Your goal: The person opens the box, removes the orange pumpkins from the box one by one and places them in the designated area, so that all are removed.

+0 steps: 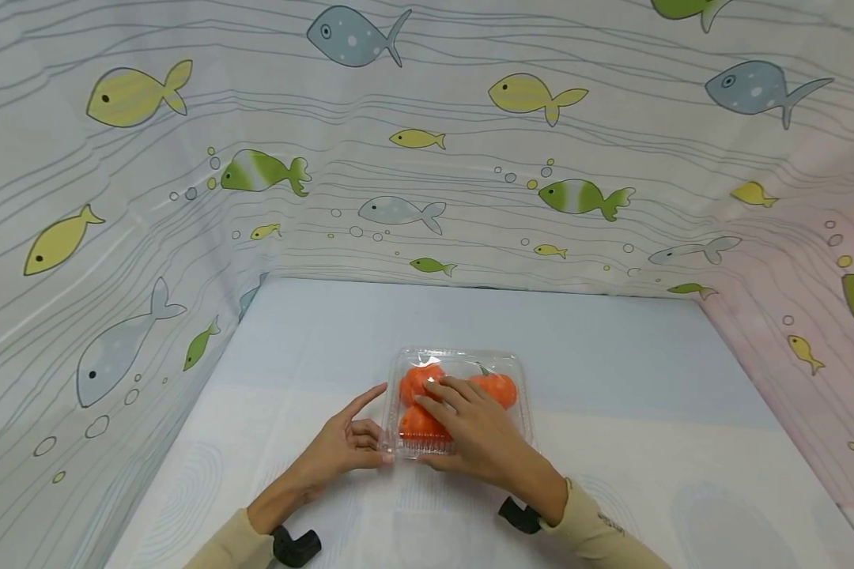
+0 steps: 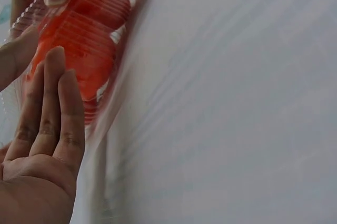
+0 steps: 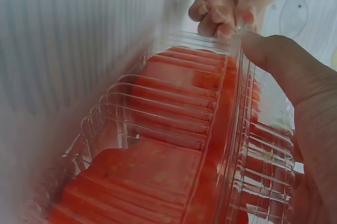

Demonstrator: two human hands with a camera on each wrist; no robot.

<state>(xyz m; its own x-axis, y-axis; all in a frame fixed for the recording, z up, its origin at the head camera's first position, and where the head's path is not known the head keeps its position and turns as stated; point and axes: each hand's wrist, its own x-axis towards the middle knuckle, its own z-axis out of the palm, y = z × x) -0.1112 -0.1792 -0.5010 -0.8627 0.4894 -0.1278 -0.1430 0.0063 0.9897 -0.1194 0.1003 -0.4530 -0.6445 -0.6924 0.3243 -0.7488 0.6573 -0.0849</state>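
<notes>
A clear plastic box (image 1: 462,359) with several orange fruits (image 1: 421,423) inside stands on the table, its lid over them. My right hand (image 1: 487,438) lies across the lid, fingers spread over the top and thumb at the near edge; in the right wrist view the thumb (image 3: 274,52) presses the box's rim. At the box's left side is my left hand (image 1: 341,446), its thumb at the near left corner. The left wrist view shows the left fingers (image 2: 52,108) extended beside the box wall (image 2: 87,50).
The box rests on a pale blue and white tabletop (image 1: 612,474). Fish-patterned cloth walls (image 1: 470,174) rise at the back, the left and the right. Black bands (image 1: 296,547) are at both wrists.
</notes>
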